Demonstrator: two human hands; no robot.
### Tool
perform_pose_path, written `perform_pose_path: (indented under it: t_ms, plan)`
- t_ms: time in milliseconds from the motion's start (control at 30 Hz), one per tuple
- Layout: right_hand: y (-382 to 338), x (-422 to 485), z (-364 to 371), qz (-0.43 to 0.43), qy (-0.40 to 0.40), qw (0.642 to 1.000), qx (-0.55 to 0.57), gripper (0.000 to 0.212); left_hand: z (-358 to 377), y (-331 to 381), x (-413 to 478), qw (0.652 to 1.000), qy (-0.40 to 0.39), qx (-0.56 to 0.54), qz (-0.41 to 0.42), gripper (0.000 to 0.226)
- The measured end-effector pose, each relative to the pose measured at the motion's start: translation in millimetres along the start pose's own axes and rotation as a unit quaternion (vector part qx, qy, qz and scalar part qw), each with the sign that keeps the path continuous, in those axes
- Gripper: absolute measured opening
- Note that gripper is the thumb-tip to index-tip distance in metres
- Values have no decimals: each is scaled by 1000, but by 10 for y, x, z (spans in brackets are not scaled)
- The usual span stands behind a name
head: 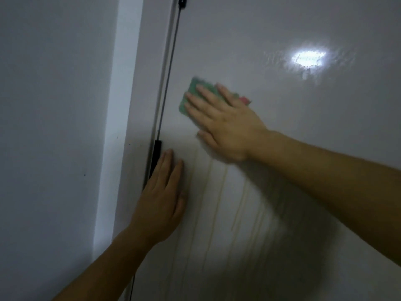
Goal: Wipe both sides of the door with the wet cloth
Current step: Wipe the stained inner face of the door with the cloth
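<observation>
At the far left stood a plain grey wall (54, 127), and next to it ran the pale strip of the door frame (118, 105), brighter than everything around it. A thin dark gap followed the frame's inner edge, with one black hinge (157, 149) about halfway down and another hinge (182, 2) at the very top of the view.

Just right of the lower hinge, the left hand (160, 200) lay flat on the door (293, 213). Its fingers were straight and close together, pointing upward, and it gripped nothing; the palm simply rested on the surface.

Higher up and further right, the green cloth (189, 94) was pressed against the door, not far from the hinge edge. The right hand (221, 124) covered most of it, its fingers stretched out and spread across the fabric, pushing it flat on the panel rather than curling round it. A small pink corner of the cloth showed beyond the hand on the right. The cloth and fingers looked a little blurred.

Below the right hand, thin wet streaks (221, 192) ran down the door. Up to the right, a bright patch of reflected light (308, 58) shone on the glossy, damp-looking surface.
</observation>
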State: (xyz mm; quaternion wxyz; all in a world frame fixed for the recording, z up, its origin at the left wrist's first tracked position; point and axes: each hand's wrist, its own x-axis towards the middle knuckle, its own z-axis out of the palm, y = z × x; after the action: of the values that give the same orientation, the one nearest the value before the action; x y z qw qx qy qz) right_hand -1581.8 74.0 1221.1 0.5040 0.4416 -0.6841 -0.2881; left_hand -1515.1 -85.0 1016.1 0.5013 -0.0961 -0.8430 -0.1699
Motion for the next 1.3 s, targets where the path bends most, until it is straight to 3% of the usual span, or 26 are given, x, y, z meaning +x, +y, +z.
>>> perform_pose_path:
  t_ms: [100,233,300,500,667,867,1067,1233,1300]
  plan:
    - [-124,133,7,47,15,999,-2,71,56,-34,-97,1000,3,-13,-2,66]
    - [-444,-160,145,-87,-36,996,-8,70,113,-105,-261,999,-11,-40,-14,69]
    - [-398,-117,131,-115,-44,992,-12,67,131,-125,-332,999,-15,-44,-14,69]
    - [-542,139,131,-3,12,1000,13,66,205,-124,-408,998,-7,-59,-32,68]
    - [-685,-196,229,-117,-14,993,10,63,211,-167,-537,999,-19,-45,-23,64]
    - [-600,-66,220,24,43,998,37,68,172,-190,-565,999,-28,-30,-26,63]
    - [-876,-605,346,-96,2,995,32,65,129,-156,-544,999,-32,-21,-30,63]
    - [-452,-541,307,86,58,994,33,68,125,-109,-532,998,-39,-24,-46,65]
    - [-634,-707,369,81,56,994,39,71,133,-95,-533,997,-39,-27,-53,65]
